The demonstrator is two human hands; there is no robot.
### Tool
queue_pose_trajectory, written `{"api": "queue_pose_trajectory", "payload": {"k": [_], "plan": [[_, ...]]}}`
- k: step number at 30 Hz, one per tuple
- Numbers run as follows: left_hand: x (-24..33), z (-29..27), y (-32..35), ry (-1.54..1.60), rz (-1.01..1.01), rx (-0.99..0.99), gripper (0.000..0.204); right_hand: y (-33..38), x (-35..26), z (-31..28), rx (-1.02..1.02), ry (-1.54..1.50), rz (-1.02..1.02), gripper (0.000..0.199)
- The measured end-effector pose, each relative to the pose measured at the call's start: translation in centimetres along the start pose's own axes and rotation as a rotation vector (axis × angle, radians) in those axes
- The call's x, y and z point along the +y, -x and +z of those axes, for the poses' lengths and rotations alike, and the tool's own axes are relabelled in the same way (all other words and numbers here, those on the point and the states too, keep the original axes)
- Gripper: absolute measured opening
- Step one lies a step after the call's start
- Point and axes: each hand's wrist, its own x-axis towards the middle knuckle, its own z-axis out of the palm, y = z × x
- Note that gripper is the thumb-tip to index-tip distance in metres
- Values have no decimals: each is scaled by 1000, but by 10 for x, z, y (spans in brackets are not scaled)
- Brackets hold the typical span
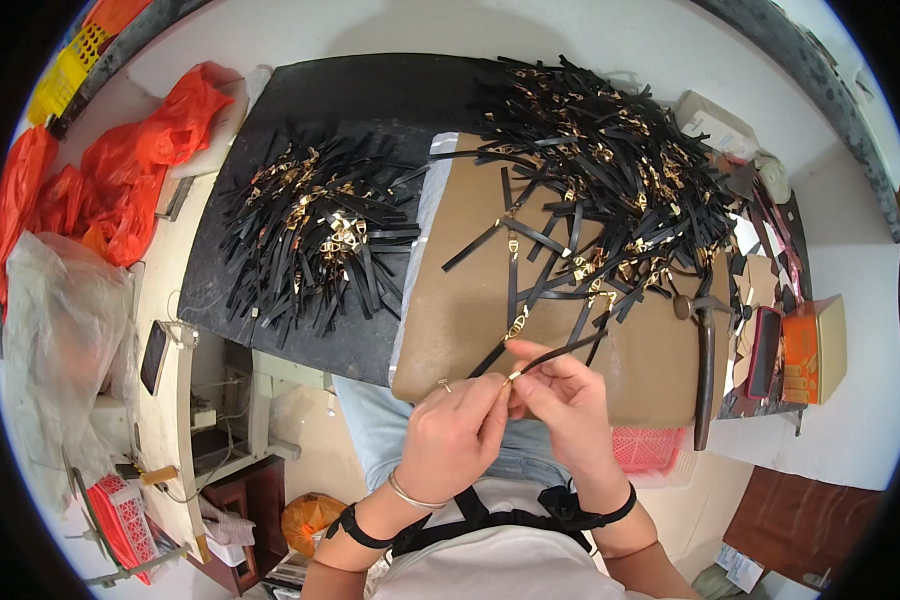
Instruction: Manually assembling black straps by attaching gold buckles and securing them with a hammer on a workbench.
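Head view takes in a broad worktop with a matte black surface point(370, 95) and, over its right part, a large, smooth, tan-brown board point(455, 310) with a pale grey strip point(431, 195) along its left side. Across the board's far right corner sprawls a big, tangled heap of flat black straps with shiny gold metal links point(620, 150); it lies ahead and to the right of the hands, so the right one is nearer to it. Ahead and to the left, on the black surface, sits a smaller, bristling pile of similar black-and-gold pieces point(315, 235). Near the board's right edge rests a dark hammer with a long, slender handle point(705, 370), the handle pointing toward the person. The left hand point(453, 430) and the right hand point(565, 400) meet at the board's near edge, fingertips pinched close together on a slim, black, leather-like strap point(565, 350). Its long axis slants from the pinch away and to the right, across the right hand's fingers; how much the grip hides cannot be told. Smallest of all, a bright gold metal fitting point(514, 377) shows right between the fingertips.
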Motion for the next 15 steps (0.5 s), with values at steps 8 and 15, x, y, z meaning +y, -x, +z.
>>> {"api": "queue_pose_trajectory", "payload": {"k": [8,15], "plan": [[0,-5,5,-170,48,6,7,-5,4,-1,-142,65,45,21],[-4,-11,6,80,-182,77,4,-6,5,-14,-206,-59,154,23]]}}
